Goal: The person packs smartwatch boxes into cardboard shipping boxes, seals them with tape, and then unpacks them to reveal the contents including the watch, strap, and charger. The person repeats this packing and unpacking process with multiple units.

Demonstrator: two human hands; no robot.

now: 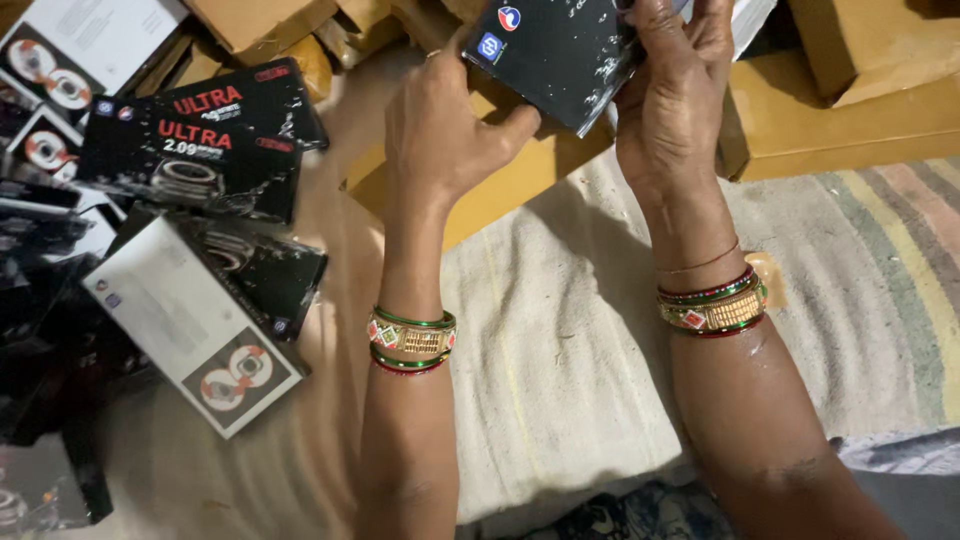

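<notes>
1. The flat black cardboard retail box (555, 55) with small round logos on its face sits at the top edge of the view, tilted, and is held up between both hands. The left hand (440, 130) grips its lower left corner, thumb pressed along the underside. The right hand (675, 85) is clamped on its right edge, fingers wrapped over the top.
2. Below the black box, between the two forearms, a stretch of cream woven cloth (560, 340) lies open. Each wrist wears gold, red and green bangles (412, 340).
3. Left of the black box, a heap of similar black and white product boxes (190, 230) crowds the left edge of the view, stacked at loose angles and overlapping. A white-sided box (195, 330) lies nearest the left forearm, just beside it.
4. Behind and right of the black box stand brown cardboard cartons (850, 110). I cannot tell what is in them.
5. Right of the cream cloth, a striped mat (900, 250) in muted bands reaches the right edge. A dark patterned fabric (620, 515) shows at the bottom edge.
</notes>
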